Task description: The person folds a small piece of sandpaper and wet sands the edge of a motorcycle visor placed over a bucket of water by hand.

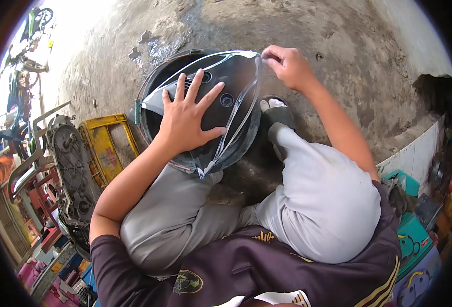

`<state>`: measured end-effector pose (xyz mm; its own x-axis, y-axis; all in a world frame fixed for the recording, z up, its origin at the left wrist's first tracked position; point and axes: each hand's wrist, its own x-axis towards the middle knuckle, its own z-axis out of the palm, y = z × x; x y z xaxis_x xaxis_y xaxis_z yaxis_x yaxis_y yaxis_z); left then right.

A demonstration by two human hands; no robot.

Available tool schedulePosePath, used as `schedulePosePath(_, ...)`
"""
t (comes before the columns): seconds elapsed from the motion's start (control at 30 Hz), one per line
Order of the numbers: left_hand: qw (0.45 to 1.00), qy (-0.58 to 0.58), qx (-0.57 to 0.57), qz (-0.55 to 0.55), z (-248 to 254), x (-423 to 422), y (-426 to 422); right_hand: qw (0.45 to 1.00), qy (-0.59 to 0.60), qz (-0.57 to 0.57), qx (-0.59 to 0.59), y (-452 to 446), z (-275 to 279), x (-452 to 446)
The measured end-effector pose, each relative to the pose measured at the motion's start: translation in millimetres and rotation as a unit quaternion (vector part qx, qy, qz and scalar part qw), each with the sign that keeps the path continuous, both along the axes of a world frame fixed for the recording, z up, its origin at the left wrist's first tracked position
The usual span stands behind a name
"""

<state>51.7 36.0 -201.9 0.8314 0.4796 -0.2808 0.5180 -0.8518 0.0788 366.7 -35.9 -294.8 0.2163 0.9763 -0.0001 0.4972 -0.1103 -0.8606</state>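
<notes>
A black, roughly kite-shaped panel point(213, 123) with round fittings lies across a round black tub point(244, 153) between my knees. Clear, shiny plastic edging point(246, 97) runs round the panel's outline, coming to a point near my lap. My left hand point(187, 115) is spread flat over the panel, fingers apart, holding nothing. At the panel's far right corner, my right hand point(285, 65) has thumb and fingertips pinched together on the end of the edging. The fingertips partly hide what lies between them.
A yellow crate point(108, 146) and a grey metal engine casing point(70, 163) stand to the left of the tub. Wet stained concrete point(185, 30) lies ahead. At the right are a low white wall point(415, 146) and a teal case point(412, 238).
</notes>
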Motion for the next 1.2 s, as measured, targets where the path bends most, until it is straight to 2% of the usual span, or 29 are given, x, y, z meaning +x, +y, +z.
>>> schedulePosePath(0.17, 1.0, -0.003, -0.004, 0.0, 0.2, -1.2, 0.6, 0.999, -0.03, -0.011, 0.018, -2.4, -0.3, -4.0)
schedulePosePath(0.33, 1.0, 0.001, 0.0, -0.002, 0.3, -0.1, 0.5, 0.999, 0.007, -0.005, 0.05, -5.9, -5.7, -6.2)
schedulePosePath(0.57, 1.0, -0.021, 0.001, -0.004, -1.9, -1.9, 1.0, 1.0, -0.009, -0.016, 0.016, -13.3, -6.5, -9.8)
schedulePosePath(0.63, 1.0, -0.017, 0.002, -0.003, -0.3, -0.5, 0.7, 0.993, -0.013, 0.001, 0.113, -17.9, -11.0, -13.2)
schedulePosePath(0.83, 1.0, -0.011, 0.0, -0.002, -1.1, -0.6, 0.3, 0.998, 0.001, -0.04, 0.042, -6.4, -9.4, -11.2)
schedulePosePath(1.07, 1.0, -0.018, 0.004, -0.004, -0.9, -0.9, 0.2, 0.995, -0.001, 0.014, 0.103, -15.0, -17.7, -8.2)
schedulePosePath(1.2, 1.0, -0.023, 0.003, -0.003, -0.9, -2.9, 0.3, 0.995, -0.003, -0.004, 0.1, -1.0, -18.8, -4.6)
